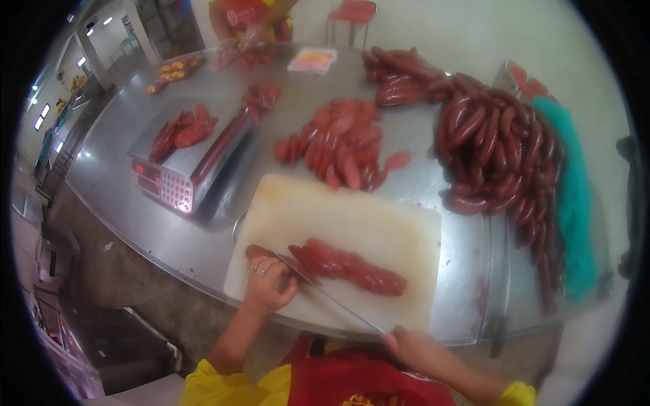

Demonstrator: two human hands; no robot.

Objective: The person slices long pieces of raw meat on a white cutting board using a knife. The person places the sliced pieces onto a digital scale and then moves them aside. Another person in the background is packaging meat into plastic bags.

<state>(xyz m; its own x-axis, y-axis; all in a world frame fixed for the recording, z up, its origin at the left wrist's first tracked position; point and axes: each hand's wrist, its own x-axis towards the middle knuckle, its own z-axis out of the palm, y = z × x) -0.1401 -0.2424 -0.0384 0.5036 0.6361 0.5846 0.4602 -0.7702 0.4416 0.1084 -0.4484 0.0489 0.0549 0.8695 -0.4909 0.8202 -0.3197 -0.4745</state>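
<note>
On the cream cutting board [359,210], my left hand [267,279] grips a dark red sausage [254,252], fingers bent over it. My right hand [399,345] is closed on the handle of a long knife [342,308] near the board's front edge; its blade runs diagonally to the sausage beside my left fingers. A row of sliced sausage pieces [352,269] lies to the right of the blade. Beyond the board is a pile of red slices [338,139].
A scale [162,183] with sausage pieces stands left on the steel table [115,196]. Whole sausages [491,149] and teal cloth [569,203] lie right. A co-worker's hands [233,51], a pale package [313,59], small packets [172,71] and a red chair [352,13] are at the back.
</note>
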